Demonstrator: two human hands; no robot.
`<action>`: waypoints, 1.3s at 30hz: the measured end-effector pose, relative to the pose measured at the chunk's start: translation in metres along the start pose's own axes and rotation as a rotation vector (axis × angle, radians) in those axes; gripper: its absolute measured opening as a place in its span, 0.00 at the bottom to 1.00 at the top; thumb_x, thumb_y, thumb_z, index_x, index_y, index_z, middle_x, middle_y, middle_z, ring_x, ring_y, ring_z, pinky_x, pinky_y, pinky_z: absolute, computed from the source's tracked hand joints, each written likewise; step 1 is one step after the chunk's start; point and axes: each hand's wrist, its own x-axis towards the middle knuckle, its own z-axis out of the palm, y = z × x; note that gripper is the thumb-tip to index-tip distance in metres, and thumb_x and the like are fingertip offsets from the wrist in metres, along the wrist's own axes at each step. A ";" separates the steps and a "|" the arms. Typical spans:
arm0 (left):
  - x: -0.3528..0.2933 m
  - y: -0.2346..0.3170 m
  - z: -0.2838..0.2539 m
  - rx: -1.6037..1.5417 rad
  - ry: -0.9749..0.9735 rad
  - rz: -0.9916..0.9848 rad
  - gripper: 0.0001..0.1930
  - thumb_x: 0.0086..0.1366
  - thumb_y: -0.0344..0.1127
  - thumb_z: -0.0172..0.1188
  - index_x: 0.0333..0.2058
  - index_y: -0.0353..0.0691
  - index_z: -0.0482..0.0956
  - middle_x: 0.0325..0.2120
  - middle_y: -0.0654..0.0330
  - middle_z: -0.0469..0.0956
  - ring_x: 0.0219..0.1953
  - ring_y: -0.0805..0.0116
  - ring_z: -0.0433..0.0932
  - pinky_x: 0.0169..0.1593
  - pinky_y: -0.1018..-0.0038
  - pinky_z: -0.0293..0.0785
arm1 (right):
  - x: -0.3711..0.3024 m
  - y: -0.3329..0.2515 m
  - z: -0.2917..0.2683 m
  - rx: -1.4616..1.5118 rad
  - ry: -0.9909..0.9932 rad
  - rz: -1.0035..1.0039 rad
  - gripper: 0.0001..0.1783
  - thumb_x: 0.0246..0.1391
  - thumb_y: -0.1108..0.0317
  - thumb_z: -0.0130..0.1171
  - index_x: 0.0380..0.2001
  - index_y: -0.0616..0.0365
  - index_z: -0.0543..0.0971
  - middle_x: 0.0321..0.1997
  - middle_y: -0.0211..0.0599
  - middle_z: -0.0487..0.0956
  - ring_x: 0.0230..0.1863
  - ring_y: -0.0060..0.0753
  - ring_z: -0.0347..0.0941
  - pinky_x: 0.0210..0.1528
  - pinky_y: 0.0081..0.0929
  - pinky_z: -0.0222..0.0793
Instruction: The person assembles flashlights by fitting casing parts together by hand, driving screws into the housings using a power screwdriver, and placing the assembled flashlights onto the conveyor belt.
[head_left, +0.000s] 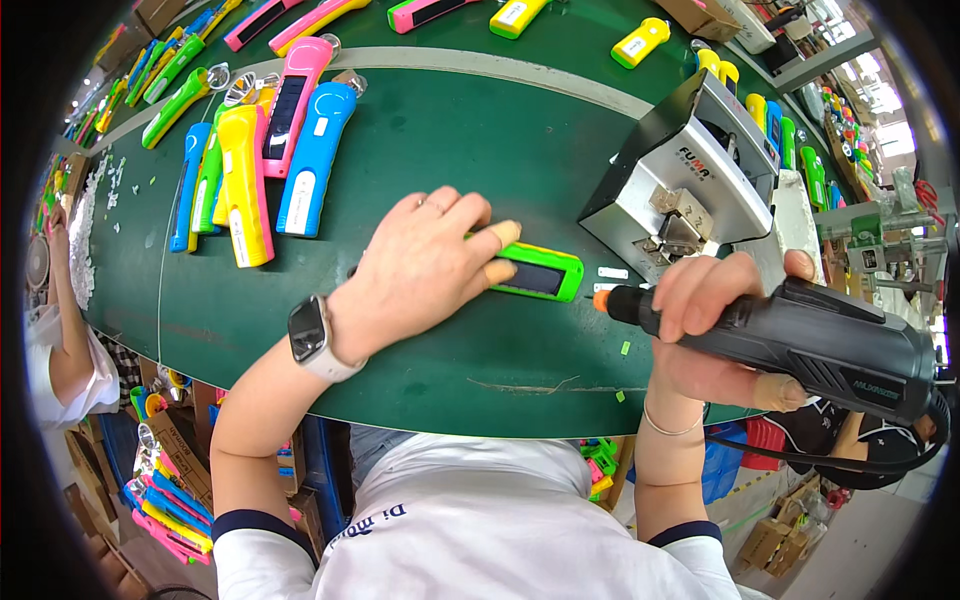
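White short-sleeved shirt at six o'clock, navy sleeve bands, dark chest lettering, smartwatch with pale strap at nine, thin bracelet at four, tan fingertip covers, ring on left hand.

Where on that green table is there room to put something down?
The widest bare patch of table lies between the flashlight pile and the silver machine, beyond the left hand. A smaller one, nearer the shirt, lies between the forearms. It's crowded at the pile and on the right, by the electric screwdriver.

left grip partly hides the green torch.
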 end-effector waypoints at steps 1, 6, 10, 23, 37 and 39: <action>0.004 -0.003 0.002 -0.004 -0.001 0.002 0.16 0.52 0.40 0.64 0.40 0.45 0.77 0.31 0.64 0.72 0.34 0.65 0.72 0.38 0.68 0.69 | 0.001 0.002 0.001 -0.011 -0.015 -0.017 0.54 0.39 0.29 0.60 0.59 0.55 0.55 0.24 0.42 0.72 0.21 0.35 0.69 0.26 0.31 0.66; 0.019 -0.018 0.012 -0.024 -0.017 0.064 0.10 0.56 0.42 0.60 0.33 0.43 0.81 0.26 0.62 0.70 0.31 0.65 0.71 0.36 0.71 0.69 | 0.000 0.014 -0.009 0.006 -0.032 0.052 0.51 0.39 0.35 0.65 0.58 0.55 0.57 0.24 0.43 0.73 0.21 0.36 0.69 0.26 0.31 0.66; 0.021 -0.020 0.012 -0.027 -0.036 0.068 0.10 0.57 0.41 0.60 0.31 0.42 0.81 0.24 0.62 0.70 0.30 0.64 0.71 0.35 0.70 0.69 | -0.003 0.023 -0.009 -0.170 -0.039 0.118 0.50 0.42 0.26 0.54 0.56 0.53 0.58 0.21 0.36 0.70 0.16 0.30 0.66 0.24 0.30 0.66; -0.018 0.005 -0.012 -0.132 -0.075 0.013 0.20 0.49 0.42 0.66 0.42 0.44 0.77 0.31 0.62 0.74 0.37 0.63 0.73 0.46 0.67 0.67 | -0.004 -0.021 -0.007 -0.116 0.072 -0.068 0.51 0.44 0.26 0.52 0.58 0.56 0.57 0.23 0.35 0.70 0.18 0.29 0.67 0.22 0.28 0.64; -0.014 -0.007 -0.011 -0.139 -0.148 0.026 0.23 0.45 0.46 0.67 0.39 0.42 0.78 0.29 0.62 0.72 0.40 0.62 0.71 0.55 0.57 0.62 | -0.021 -0.027 -0.040 -0.239 0.262 0.050 0.50 0.47 0.27 0.49 0.58 0.59 0.56 0.23 0.36 0.69 0.16 0.27 0.64 0.20 0.24 0.63; -0.005 -0.009 -0.014 -0.061 -0.158 -0.001 0.24 0.46 0.46 0.67 0.41 0.42 0.77 0.31 0.62 0.73 0.41 0.62 0.71 0.55 0.57 0.62 | -0.020 -0.030 -0.043 -0.243 0.268 0.037 0.49 0.48 0.29 0.51 0.58 0.59 0.56 0.23 0.36 0.69 0.16 0.27 0.65 0.20 0.24 0.63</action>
